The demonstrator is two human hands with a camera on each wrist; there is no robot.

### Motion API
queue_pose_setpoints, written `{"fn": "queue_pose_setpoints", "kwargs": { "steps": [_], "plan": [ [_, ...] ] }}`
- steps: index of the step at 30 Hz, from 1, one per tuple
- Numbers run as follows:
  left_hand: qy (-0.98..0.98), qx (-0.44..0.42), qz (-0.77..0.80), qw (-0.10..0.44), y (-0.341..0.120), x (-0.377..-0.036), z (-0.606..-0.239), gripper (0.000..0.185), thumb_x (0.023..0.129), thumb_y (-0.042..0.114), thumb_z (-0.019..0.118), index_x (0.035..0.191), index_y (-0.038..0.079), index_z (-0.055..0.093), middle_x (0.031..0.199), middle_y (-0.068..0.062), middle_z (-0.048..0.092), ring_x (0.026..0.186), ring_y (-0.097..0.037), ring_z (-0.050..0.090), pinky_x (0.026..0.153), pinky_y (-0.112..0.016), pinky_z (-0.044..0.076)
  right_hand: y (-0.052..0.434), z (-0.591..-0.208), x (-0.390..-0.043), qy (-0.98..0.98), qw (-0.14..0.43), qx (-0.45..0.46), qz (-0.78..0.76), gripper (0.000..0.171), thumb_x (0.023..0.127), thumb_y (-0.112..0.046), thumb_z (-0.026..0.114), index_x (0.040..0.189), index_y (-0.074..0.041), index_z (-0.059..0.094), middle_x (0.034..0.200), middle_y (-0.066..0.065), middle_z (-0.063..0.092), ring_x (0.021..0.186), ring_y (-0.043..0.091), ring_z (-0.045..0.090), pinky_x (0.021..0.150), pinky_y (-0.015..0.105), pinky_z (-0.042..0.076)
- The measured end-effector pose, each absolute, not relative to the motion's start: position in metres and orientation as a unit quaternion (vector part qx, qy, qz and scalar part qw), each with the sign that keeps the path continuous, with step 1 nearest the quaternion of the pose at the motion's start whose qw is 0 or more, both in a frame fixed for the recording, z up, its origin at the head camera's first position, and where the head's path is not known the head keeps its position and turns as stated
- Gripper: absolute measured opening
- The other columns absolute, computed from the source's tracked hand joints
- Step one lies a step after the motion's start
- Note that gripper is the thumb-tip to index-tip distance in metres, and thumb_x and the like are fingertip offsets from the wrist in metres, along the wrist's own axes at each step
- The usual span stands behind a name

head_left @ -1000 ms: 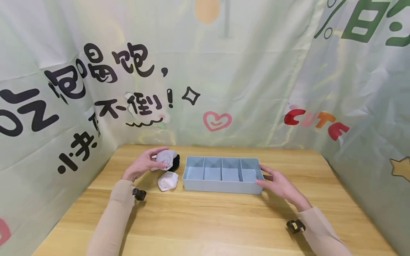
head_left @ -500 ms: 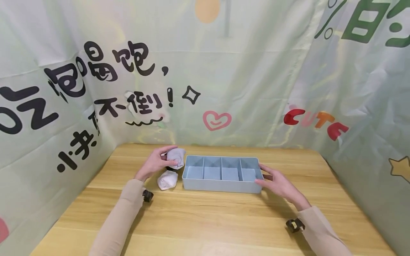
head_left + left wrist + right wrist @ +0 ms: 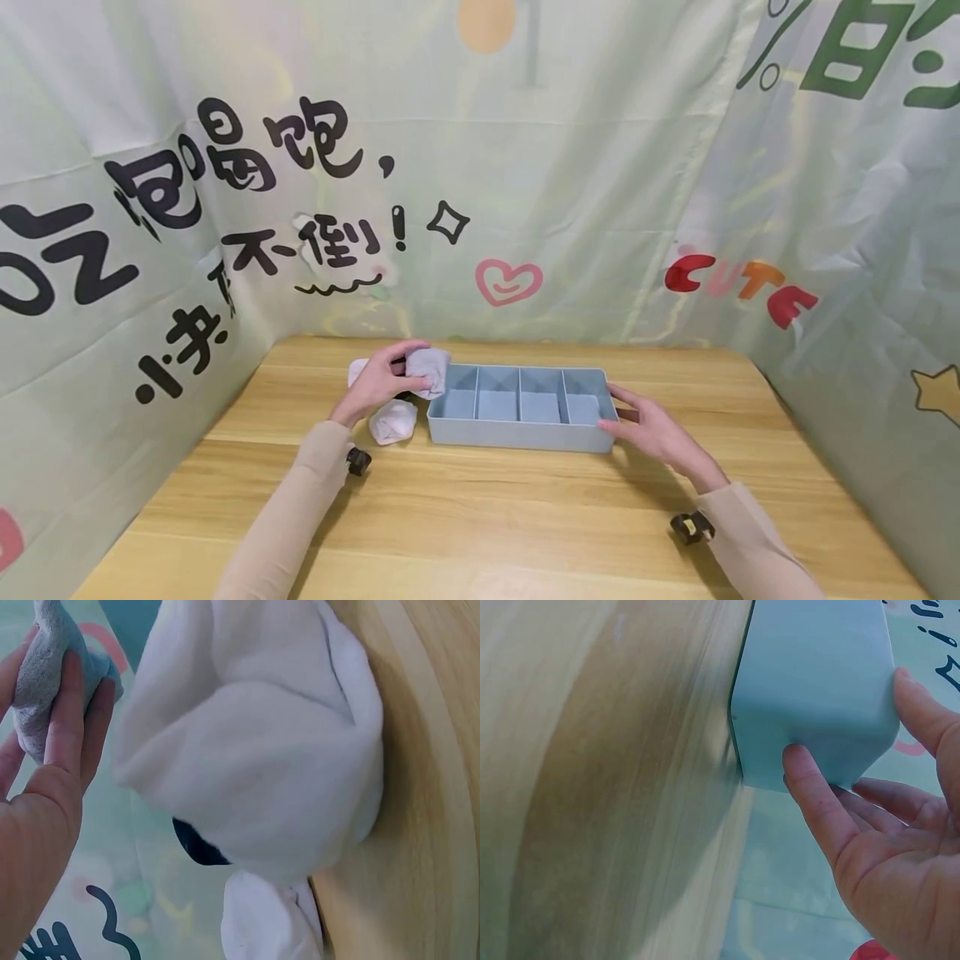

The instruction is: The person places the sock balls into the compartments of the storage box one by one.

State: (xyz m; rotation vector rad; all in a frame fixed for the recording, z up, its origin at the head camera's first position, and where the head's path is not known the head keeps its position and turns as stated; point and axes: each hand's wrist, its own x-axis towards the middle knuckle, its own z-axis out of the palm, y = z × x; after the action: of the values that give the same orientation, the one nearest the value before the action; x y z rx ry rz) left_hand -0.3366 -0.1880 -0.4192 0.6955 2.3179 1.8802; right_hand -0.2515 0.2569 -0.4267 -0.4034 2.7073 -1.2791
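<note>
Wooden table (image 3: 480,517) nearest; on it the right hand (image 3: 654,433) lies flat-fingered against the blue tray (image 3: 519,436). Beyond, the left hand (image 3: 377,385) pinches a grey sock bundle (image 3: 429,372) over the tray's leftmost compartment: placing step, calling for lowering and letting go.

Backdrop cloth (image 3: 600,167) reads "CUTE", perhaps "不倒!".

A wooden desk (image 3: 480,517) with pale grain carries a light blue tray (image 3: 517,433) split into four compartments, set toward the back. Just left of the tray lies a white rolled sock (image 3: 393,421), with another white bundle (image 3: 357,369) behind it.
</note>
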Motion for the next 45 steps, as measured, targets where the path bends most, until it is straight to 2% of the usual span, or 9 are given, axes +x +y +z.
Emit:
{"fn": "queue_pose_setpoints", "kwargs": {
  "steps": [9, 14, 20, 28, 34, 41, 45],
  "plan": [
    [0.747, 0.237, 0.621, 0.007, -0.178, -0.340, -0.424, 0.064, 0.080, 0.000, 0.078, 0.138, 0.000, 0.050, 0.122, -0.024, 0.059, 0.094, -0.020, 0.066, 0.076, -0.028, 0.058, 0.258, -0.424, -0.251, 0.896, 0.055, -0.135, -0.419, 0.076, 0.097, -0.031, 0.063, 0.153, 0.002, 0.024, 0.156, 0.029, 0.027, 0.133, 0.049, 0.041, 0.099, 0.054, 0.047],
    [0.751, 0.233, 0.617, 0.029, -0.173, -0.337, -0.424, 0.060, 0.081, 0.006, 0.080, 0.136, 0.007, 0.055, 0.124, -0.020, 0.060, 0.096, -0.019, 0.066, 0.077, -0.028, 0.058, 0.257, -0.424, -0.251, 0.895, 0.056, -0.133, -0.422, 0.077, 0.096, -0.032, 0.063, 0.153, 0.002, 0.024, 0.156, 0.029, 0.026, 0.134, 0.049, 0.041, 0.100, 0.054, 0.047],
    [0.765, 0.234, 0.597, 0.060, -0.171, -0.333, -0.423, 0.065, 0.082, 0.010, 0.079, 0.140, 0.004, 0.051, 0.123, -0.020, 0.064, 0.098, -0.018, 0.066, 0.079, -0.027, 0.057, 0.256, -0.423, -0.250, 0.898, 0.054, -0.130, -0.418, 0.078, 0.096, -0.034, 0.064, 0.153, 0.002, 0.025, 0.156, 0.029, 0.028, 0.134, 0.049, 0.041, 0.100, 0.054, 0.046],
    [0.797, 0.257, 0.544, 0.048, -0.167, -0.329, -0.424, 0.060, 0.082, 0.016, 0.080, 0.137, 0.008, 0.056, 0.128, -0.014, 0.063, 0.100, -0.018, 0.063, 0.079, -0.027, 0.055, 0.256, -0.425, -0.250, 0.896, 0.056, -0.128, -0.421, 0.075, 0.096, -0.029, 0.064, 0.153, 0.003, 0.026, 0.156, 0.029, 0.027, 0.133, 0.049, 0.041, 0.100, 0.054, 0.047],
    [0.814, 0.257, 0.519, 0.033, -0.165, -0.328, -0.425, 0.055, 0.082, 0.021, 0.081, 0.133, 0.013, 0.061, 0.135, -0.008, 0.061, 0.109, -0.021, 0.062, 0.080, -0.029, 0.054, 0.256, -0.427, -0.250, 0.897, 0.055, -0.128, -0.420, 0.075, 0.096, -0.029, 0.064, 0.153, 0.003, 0.026, 0.156, 0.029, 0.027, 0.133, 0.049, 0.041, 0.100, 0.054, 0.046],
    [0.816, 0.244, 0.522, 0.046, -0.169, -0.327, -0.425, 0.052, 0.085, 0.028, 0.078, 0.133, 0.017, 0.062, 0.138, -0.004, 0.060, 0.129, -0.027, 0.054, 0.095, -0.037, 0.052, 0.255, -0.427, -0.250, 0.895, 0.058, -0.130, -0.424, 0.075, 0.097, -0.028, 0.063, 0.153, 0.002, 0.025, 0.156, 0.029, 0.026, 0.134, 0.050, 0.040, 0.099, 0.054, 0.047],
    [0.811, 0.243, 0.529, 0.052, -0.171, -0.327, -0.425, 0.051, 0.087, 0.029, 0.076, 0.134, 0.015, 0.061, 0.138, -0.006, 0.059, 0.131, -0.029, 0.052, 0.098, -0.040, 0.051, 0.255, -0.428, -0.251, 0.895, 0.058, -0.130, -0.422, 0.074, 0.097, -0.028, 0.063, 0.153, 0.002, 0.025, 0.156, 0.029, 0.026, 0.134, 0.049, 0.041, 0.099, 0.054, 0.047]
  ]
}}
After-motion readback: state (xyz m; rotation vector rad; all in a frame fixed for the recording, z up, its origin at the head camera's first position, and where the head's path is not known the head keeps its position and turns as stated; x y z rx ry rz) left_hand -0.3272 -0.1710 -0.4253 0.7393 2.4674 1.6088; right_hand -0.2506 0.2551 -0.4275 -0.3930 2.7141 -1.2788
